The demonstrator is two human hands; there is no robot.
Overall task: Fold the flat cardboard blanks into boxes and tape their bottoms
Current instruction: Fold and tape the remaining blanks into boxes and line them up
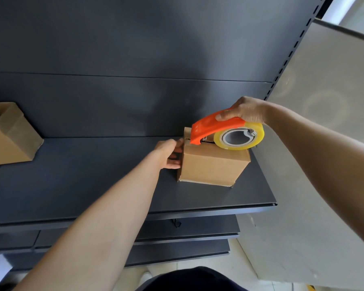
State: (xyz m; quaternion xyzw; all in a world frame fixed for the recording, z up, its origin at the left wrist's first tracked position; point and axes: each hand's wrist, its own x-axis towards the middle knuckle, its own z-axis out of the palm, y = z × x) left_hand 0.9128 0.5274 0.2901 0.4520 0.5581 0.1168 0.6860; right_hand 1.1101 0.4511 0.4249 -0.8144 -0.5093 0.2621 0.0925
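Note:
A small brown cardboard box (212, 164) stands on the dark shelf (93, 185), near its right end. My left hand (170, 154) grips the box's left side, thumb on the top edge. My right hand (244, 111) holds an orange tape dispenser (214, 127) from above. Its roll of clear tape (240, 138) rests on top of the box, and the orange nose presses down at the box's top left, where a flap corner sticks up.
A second cardboard box (8, 135) lies open on the shelf at the far left. The shelf's dark back panel (135, 59) rises behind. A pale wall panel (313, 164) stands to the right. Lower shelves (187, 236) jut out below.

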